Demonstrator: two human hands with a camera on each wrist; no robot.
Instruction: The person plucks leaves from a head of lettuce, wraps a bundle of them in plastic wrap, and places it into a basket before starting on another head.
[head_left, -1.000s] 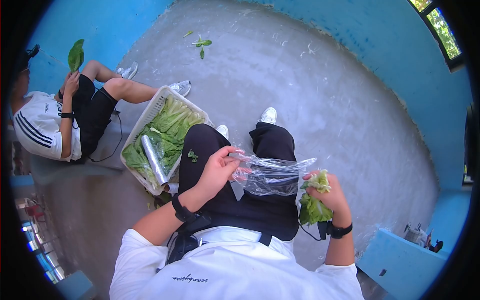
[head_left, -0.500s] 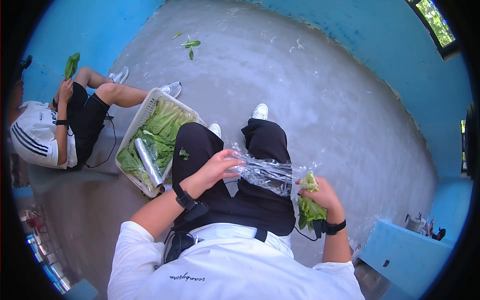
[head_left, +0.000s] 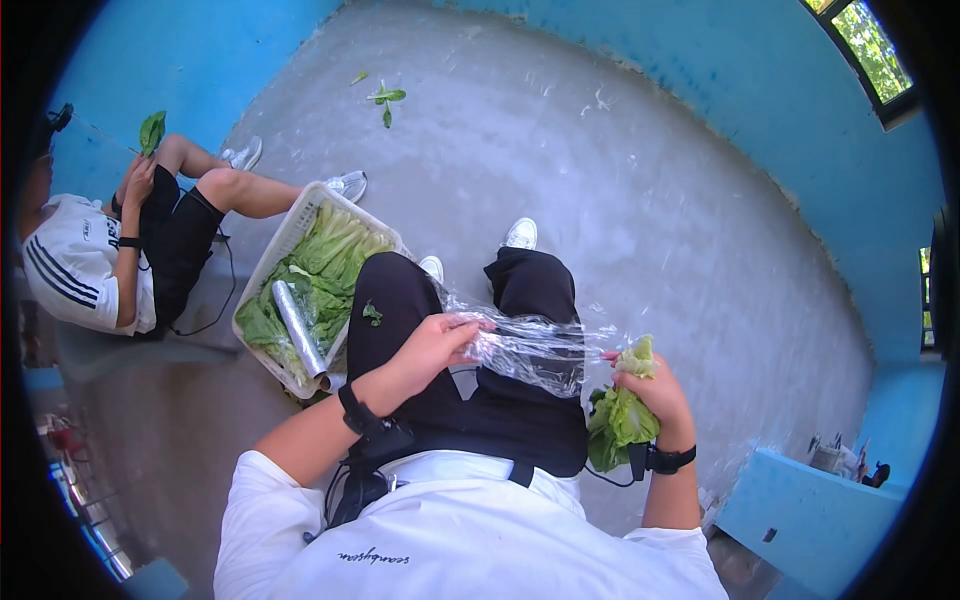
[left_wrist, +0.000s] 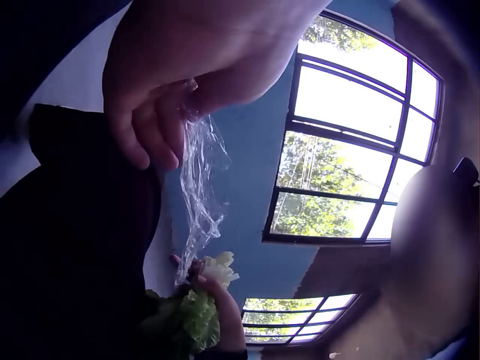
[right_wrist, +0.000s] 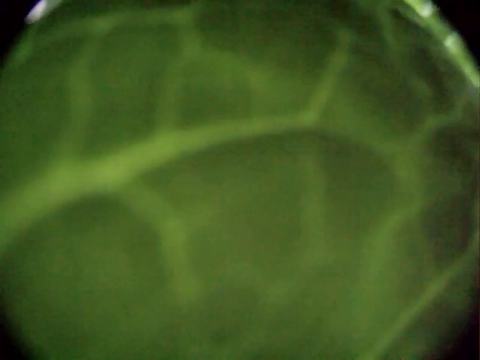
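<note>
A crumpled sheet of clear plastic wrap [head_left: 535, 352] stretches between my two hands over my lap. My left hand [head_left: 437, 347] pinches one end of it between thumb and fingers, and in the left wrist view the plastic wrap [left_wrist: 199, 195] hangs from that pinch. My right hand [head_left: 660, 395] grips a bunch of lettuce leaves [head_left: 620, 422], pale stem end up and green leaves below the hand, with the wrap's other end at its fingertips. A lettuce leaf [right_wrist: 240, 210] fills the right wrist view, close and blurred.
To my left stands a white plastic basket [head_left: 288, 238] of lettuce [head_left: 335, 245], with a roll of plastic wrap [head_left: 299, 325] on top. Beside it a seated person [head_left: 90, 255] holds a green leaf [head_left: 152, 131]. Loose leaves [head_left: 387, 97] lie on the floor.
The wrap looks more bunched than a second ago, and my left fingers have drawn closer together on it. The lettuce in my right hand has tilted slightly. The seated person's leaf has moved a little.
</note>
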